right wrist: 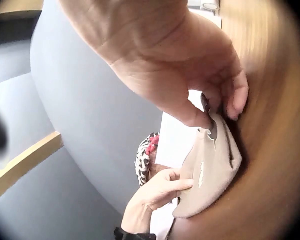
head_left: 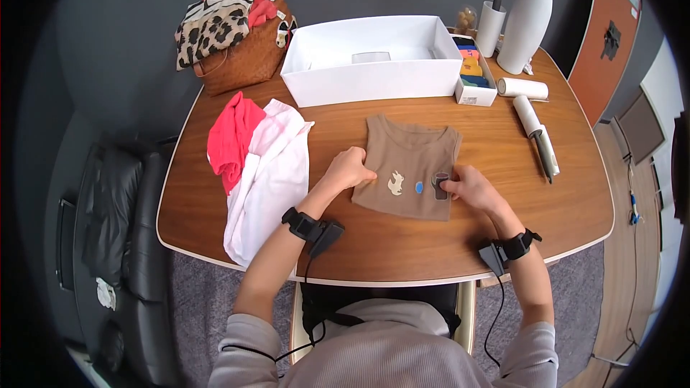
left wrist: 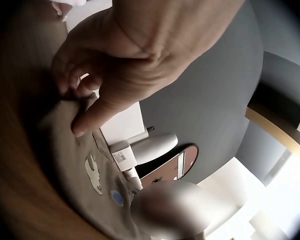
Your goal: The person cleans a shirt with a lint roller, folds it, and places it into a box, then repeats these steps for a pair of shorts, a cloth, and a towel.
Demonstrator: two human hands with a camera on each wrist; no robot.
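A brown sleeveless top [head_left: 410, 151] lies spread on the table, its neckline toward the back. Its front carries a pale animal-shaped patch [head_left: 396, 182], a small blue patch [head_left: 419, 187] and a dark grey patch [head_left: 441, 188]. At the top's left side edge my left hand [head_left: 350, 169] pinches the fabric, thumb on the upper face. My right hand [head_left: 471, 188] pinches the opposite edge, its thumb over the dark patch. In the right wrist view the brown cloth [right wrist: 210, 170] bends up into a fold between both hands.
Left on the table [head_left: 330, 244] lie white clothing [head_left: 269, 172] and a red garment [head_left: 236, 136]. Behind stand a brown bag [head_left: 244, 65] with clothes, a large white box [head_left: 374, 86] and a small box [head_left: 476, 93] of folded items. Lint rollers [head_left: 522, 88] and a white vase [head_left: 526, 25] are at right.
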